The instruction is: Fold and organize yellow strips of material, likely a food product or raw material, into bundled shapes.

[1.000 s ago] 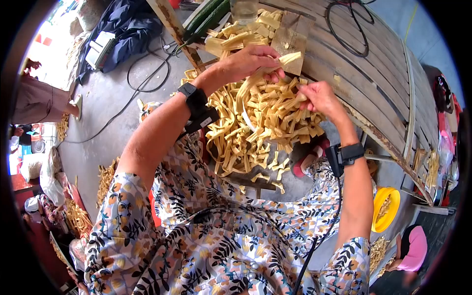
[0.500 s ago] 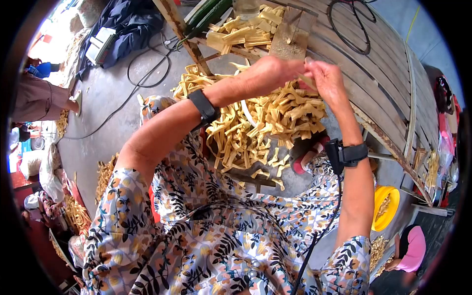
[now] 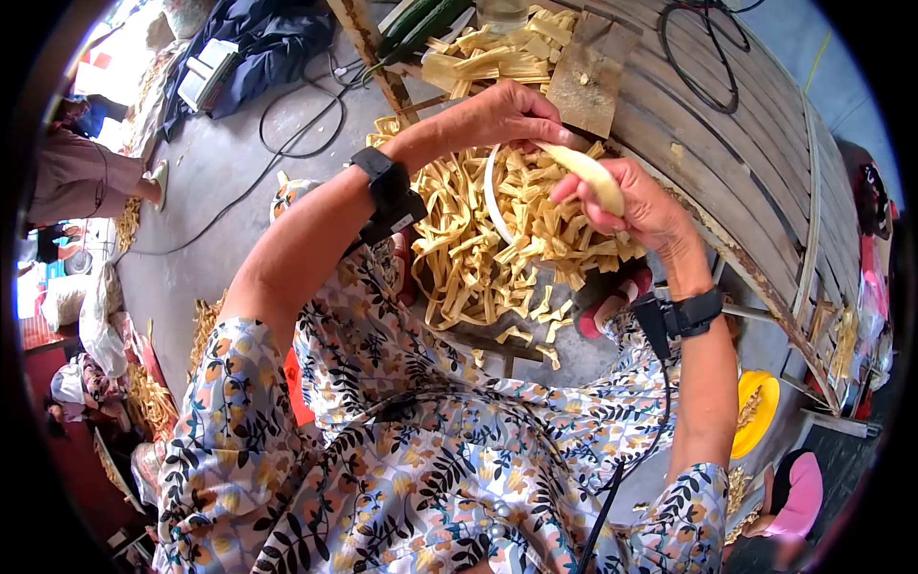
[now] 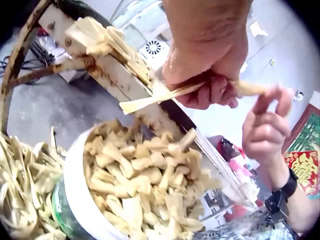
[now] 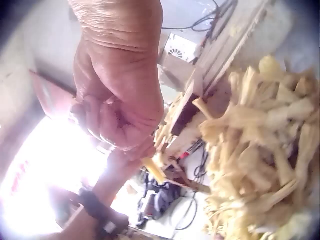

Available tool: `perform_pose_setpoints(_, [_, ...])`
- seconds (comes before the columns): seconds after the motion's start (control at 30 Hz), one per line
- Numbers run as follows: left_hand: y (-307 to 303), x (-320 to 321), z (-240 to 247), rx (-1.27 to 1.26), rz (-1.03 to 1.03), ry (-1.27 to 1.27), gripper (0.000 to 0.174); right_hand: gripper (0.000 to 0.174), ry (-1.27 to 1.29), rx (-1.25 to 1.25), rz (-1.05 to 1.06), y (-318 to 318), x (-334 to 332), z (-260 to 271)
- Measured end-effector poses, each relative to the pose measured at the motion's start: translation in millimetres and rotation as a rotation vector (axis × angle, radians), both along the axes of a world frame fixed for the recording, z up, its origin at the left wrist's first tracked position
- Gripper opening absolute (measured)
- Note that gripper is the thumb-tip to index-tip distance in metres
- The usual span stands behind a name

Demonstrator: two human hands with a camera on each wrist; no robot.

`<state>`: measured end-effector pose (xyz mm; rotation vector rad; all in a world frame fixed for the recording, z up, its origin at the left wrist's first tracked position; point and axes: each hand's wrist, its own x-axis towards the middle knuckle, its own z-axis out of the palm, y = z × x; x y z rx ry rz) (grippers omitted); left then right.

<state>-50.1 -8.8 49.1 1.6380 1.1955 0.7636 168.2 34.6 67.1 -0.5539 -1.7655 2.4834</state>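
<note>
A pale yellow strip (image 3: 585, 170) spans the two hands above a heap of folded yellow pieces (image 3: 535, 215). The left hand (image 3: 507, 117) pinches its upper left end; in the left wrist view, curled fingers of the left hand (image 4: 210, 75) grip the strip, whose flat tail (image 4: 145, 103) sticks out on the other side. The right hand (image 3: 645, 206) holds the other end, fingers bent around it. The right wrist view shows the right hand (image 5: 120, 100) curled, its fingertips partly hidden. The heap fills a white-rimmed bucket (image 4: 75, 185) below the hands.
A slatted wooden surface (image 3: 746, 182) lies beyond the hands, bearing a small board (image 3: 585, 91), flat yellow strips (image 3: 497, 62), cucumbers (image 3: 421, 29) and a coiled cable (image 3: 712, 96). Long strips (image 3: 445, 206) hang left of the bucket. A yellow container (image 3: 765, 411) stands at lower right.
From being close together half a second ago, the hands have separated: the left hand went left and the right hand came down and nearer the body. The strip now shows between them.
</note>
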Motion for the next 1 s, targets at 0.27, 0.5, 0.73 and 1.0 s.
perform_pose_setpoints(0.27, [-7, 40, -44, -0.597, -0.286, -1.063, 0.028, 0.040, 0.138, 0.444, -0.355, 6, -18, -6])
perform_pose_setpoints(0.5, [-8, 51, -54, -0.767, -0.271, -1.221, 0.030, 0.029, -0.055, 0.601, -0.277, -2, -14, 1])
perform_pose_setpoints(0.73, [-2, 54, -29, -0.472, 0.505, -0.816, 0.015, 0.025, -0.037, 1.592, -0.634, 4, -14, -10])
perform_pose_setpoints(1.0, [-10, 44, -7, 0.226, 0.447, -0.098, 0.018, 0.017, -0.194, 0.661, -0.540, 7, -23, -21])
